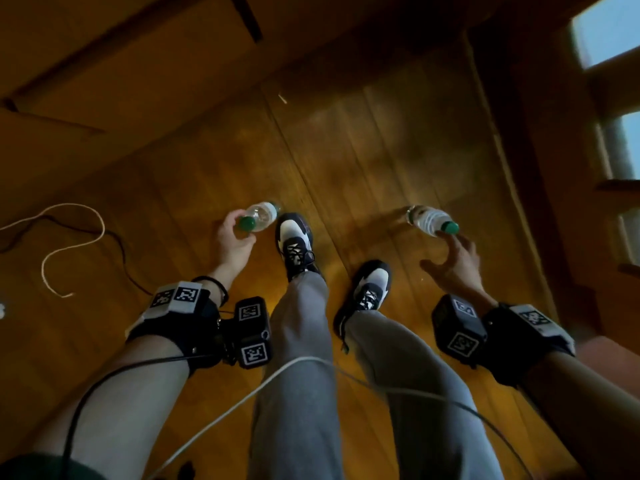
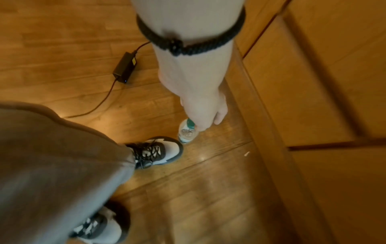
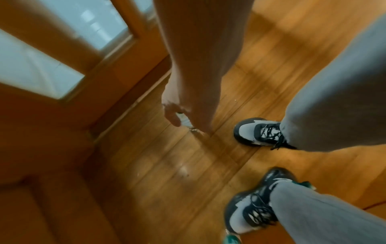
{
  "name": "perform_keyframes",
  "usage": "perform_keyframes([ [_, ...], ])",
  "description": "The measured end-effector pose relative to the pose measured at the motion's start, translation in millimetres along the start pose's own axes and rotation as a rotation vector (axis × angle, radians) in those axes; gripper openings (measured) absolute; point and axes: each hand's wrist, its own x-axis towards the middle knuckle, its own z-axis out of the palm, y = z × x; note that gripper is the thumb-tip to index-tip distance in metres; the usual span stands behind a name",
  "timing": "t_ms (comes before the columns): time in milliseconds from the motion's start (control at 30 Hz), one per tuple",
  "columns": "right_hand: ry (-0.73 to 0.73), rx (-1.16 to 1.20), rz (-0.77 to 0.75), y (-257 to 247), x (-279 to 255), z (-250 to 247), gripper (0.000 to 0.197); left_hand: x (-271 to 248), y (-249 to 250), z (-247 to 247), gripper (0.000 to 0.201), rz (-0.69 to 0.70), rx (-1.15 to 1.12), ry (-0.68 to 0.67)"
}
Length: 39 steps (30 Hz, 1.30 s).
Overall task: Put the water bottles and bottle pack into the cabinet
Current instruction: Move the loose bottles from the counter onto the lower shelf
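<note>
A clear water bottle (image 1: 264,213) with a green cap hangs over the wooden floor from my left hand (image 1: 242,232), whose fingers curl round the cap. In the left wrist view this bottle (image 2: 186,133) dangles under the left hand (image 2: 205,122), just ahead of a shoe. A second green-capped bottle (image 1: 429,218) hangs tilted from the fingertips of my right hand (image 1: 450,245), thumb spread to the side. The right wrist view is blurred; there the right hand (image 3: 181,118) mostly hides that bottle (image 3: 185,122). Closed wooden cabinet panels (image 1: 121,64) stand ahead on the left. No bottle pack is in view.
My legs in grey trousers and two dark-and-white shoes (image 1: 294,237) are mid-stride on the floor. Cables (image 1: 72,237) lie to the left and a black power adapter (image 2: 124,67) behind my left hand. A glazed wooden door (image 1: 606,32) stands on the right.
</note>
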Motion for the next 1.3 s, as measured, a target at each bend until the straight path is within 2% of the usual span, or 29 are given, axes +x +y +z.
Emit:
perform_keyframes([
  [100, 0.065, 0.014, 0.005, 14, 24, 13, 0.08, 16, -3, 16, 0.054, 0.008, 0.042, -0.006],
  [233, 0.105, 0.114, 0.026, 21, 57, 25, 0.085, 37, -6, 32, 0.049, -0.008, 0.124, -0.053],
  [300, 0.114, 0.181, 0.02, 21, 72, 30, 0.085, 47, -7, 37, 0.046, -0.013, 0.146, -0.033],
  [400, 0.147, 0.248, 0.023, 22, 88, 39, 0.07, 63, -13, 42, 0.046, -0.046, 0.18, -0.027],
  [533, 0.333, 0.283, 0.085, 16, 94, 43, 0.031, 78, -25, 52, 0.041, -0.057, 0.22, 0.008],
  [633, 0.32, 0.303, 0.048, 8, 89, 48, 0.028, 84, -27, 55, 0.033, -0.049, 0.251, 0.061],
  [733, 0.289, 0.292, 0.036, 10, 85, 54, 0.029, 78, -19, 59, 0.021, -0.041, 0.214, 0.046],
  [800, 0.274, 0.303, 0.069, 8, 81, 51, 0.03, 68, -6, 60, 0.028, -0.018, 0.154, 0.059],
  [867, 0.238, 0.311, 0.092, 3, 74, 46, 0.029, 57, 9, 54, 0.027, 0.015, 0.087, 0.062],
  [1000, 0.152, 0.332, 0.042, -15, 36, 28, 0.029, 25, 40, 19, 0.033, 0.088, 0.097, -0.022],
  [1133, 0.249, 0.4, -0.045, -43, -22, -5, 0.028, -20, 73, -17, 0.021, 0.199, 0.136, -0.026],
  [1300, 0.389, 0.469, -0.197, -90, -101, -77, 0.03, -96, 130, -62, 0.019, 0.388, 0.256, -0.019],
])
